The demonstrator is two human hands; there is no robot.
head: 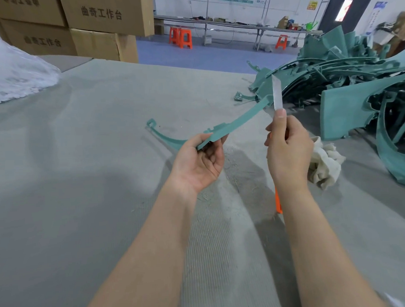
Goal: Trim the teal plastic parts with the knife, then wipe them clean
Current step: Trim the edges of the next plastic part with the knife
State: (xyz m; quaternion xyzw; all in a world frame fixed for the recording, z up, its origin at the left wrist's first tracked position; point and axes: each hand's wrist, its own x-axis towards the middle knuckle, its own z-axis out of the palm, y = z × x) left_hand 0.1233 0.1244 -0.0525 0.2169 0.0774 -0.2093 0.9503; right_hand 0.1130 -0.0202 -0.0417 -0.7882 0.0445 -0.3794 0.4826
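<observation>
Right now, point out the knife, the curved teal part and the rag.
knife (pixel 277 93), head view, mid-blade.
curved teal part (pixel 241 119), head view, flat strip.
rag (pixel 324 163), head view, middle fold.

Upper left: stacked cardboard boxes (pixel 100 26) with printed characters. Left edge: white plastic heap (pixel 13 75) on the grey work surface (pixel 82 157). Top centre: orange stools (pixel 181 37) on a blue floor (pixel 205 54), beside a long bench (pixel 238 25). Upper right: dark door (pixel 345 8).

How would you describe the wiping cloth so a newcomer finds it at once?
Find the big pile of teal plastic parts on the right of the grey table. Beside it, just right of the right hand, lies a crumpled cloth. Among hard teal pieces, it alone is soft and off-white.
</observation>
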